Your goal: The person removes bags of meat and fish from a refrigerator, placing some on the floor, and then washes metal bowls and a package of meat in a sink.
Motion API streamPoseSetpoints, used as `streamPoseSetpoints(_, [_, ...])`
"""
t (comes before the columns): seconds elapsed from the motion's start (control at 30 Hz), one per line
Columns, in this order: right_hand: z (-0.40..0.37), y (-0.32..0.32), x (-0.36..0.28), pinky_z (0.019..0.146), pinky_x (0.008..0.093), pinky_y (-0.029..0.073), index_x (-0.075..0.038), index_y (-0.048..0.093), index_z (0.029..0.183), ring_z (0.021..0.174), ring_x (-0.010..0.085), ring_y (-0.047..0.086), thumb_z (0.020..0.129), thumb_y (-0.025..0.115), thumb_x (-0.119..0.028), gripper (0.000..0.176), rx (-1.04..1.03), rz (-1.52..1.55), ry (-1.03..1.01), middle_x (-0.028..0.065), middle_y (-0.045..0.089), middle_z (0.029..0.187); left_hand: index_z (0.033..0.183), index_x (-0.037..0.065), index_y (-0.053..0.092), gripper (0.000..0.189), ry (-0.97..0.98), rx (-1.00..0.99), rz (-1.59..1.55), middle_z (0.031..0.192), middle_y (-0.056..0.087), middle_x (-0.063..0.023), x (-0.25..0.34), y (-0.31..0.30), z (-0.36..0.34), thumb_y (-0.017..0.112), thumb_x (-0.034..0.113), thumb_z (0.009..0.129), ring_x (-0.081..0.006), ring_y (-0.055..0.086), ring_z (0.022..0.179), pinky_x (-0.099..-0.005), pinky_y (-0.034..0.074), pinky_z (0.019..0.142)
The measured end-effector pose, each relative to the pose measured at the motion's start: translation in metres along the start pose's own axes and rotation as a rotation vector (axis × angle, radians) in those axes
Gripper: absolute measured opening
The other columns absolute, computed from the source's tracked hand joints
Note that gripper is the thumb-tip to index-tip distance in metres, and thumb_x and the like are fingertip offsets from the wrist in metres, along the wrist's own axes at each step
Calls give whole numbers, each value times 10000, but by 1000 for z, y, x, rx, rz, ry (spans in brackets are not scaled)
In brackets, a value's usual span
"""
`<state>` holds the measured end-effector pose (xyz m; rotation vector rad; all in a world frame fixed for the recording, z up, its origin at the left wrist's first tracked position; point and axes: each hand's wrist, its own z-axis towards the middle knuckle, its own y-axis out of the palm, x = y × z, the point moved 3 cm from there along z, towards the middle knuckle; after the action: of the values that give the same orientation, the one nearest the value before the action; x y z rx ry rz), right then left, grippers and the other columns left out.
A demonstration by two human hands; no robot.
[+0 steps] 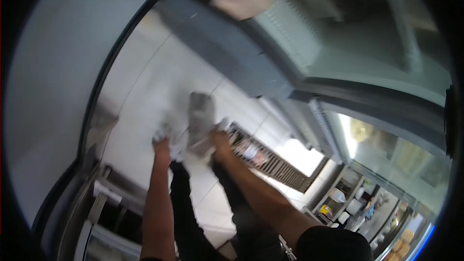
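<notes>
A greyish, see-through bag or container (199, 118) hangs over the white floor tiles between my two hands, blurred by motion. My right hand (221, 141) is at its right edge and appears closed on it, with something pale at the fingertips. To the left, my left hand (163, 146) is lowered over the tiles. A pale, crumpled-looking blur surrounds its fingers, and I cannot make out what that is or whether it is held. A packet with pink and white contents (252, 153) lies on the dark floor grate (282, 170), just right of my right hand.
A dark-edged door or panel (58, 67) curves along the left. Above right is a glass-fronted cabinet (357, 29) with a grey base (227, 43). Shelves with containers (340, 195) stand at lower right; a metal-framed unit (108, 212) is at lower left.
</notes>
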<state>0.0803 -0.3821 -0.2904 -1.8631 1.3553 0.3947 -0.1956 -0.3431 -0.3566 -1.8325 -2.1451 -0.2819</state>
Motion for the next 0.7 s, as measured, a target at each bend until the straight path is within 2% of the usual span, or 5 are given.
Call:
streamPoseSetpoints(0.1, [26, 14, 0, 589, 319, 418, -42, 643, 970, 679, 99, 519, 888, 679, -197, 180, 224, 698, 333, -46, 540, 770, 1483, -3, 478, 614, -3, -62, 54, 1339, 637, -168, 6, -39, 14, 688, 330, 1011, -260, 625, 1157, -459, 512, 953])
streamPoseSetpoints(0.33, [74, 12, 23, 807, 349, 541, -15, 622, 1318, 933, 225, 674, 888, 581, -70, 435, 182, 302, 233, 153, 724, 1026, 1444, -13, 508, 544, 232, -2, 273, 1208, 671, -164, 49, -47, 50, 679, 263, 1007, -290, 648, 1018, -466, 506, 934])
streamPoseSetpoints(0.4, [82, -2, 34, 908, 389, 526, -23, 589, 1366, 1061, 290, 659, 907, 610, -120, 470, 153, 172, 214, 194, 692, 1140, 1445, 5, 529, 517, 1103, -72, 1618, 1258, 663, -215, -19, -110, 155, 636, 124, 953, -354, 649, 1098, -491, 496, 993])
streamPoseSetpoints(0.57, [52, -9, 24, 1070, 475, 508, -23, 527, 1455, 1290, 413, 614, 926, 713, -258, 608, 102, -322, -113, 272, 617, 1382, 1583, 32, 398, 633, 172, -270, -38, 1498, 534, -189, 15, -82, 153, 654, 230, 1038, -279, 485, 1407, -405, 432, 1127])
streamPoseSetpoints(0.7, [-12, -93, -158, 954, 415, 566, -17, 641, 1302, 1064, 304, 700, 910, 680, -39, 394, 53, 24, -181, 188, 688, 1185, 1639, 58, 283, 820, 286, 91, 259, 1619, 356, -234, 56, -52, 90, 722, 321, 998, -370, 403, 1482, -458, 402, 1172])
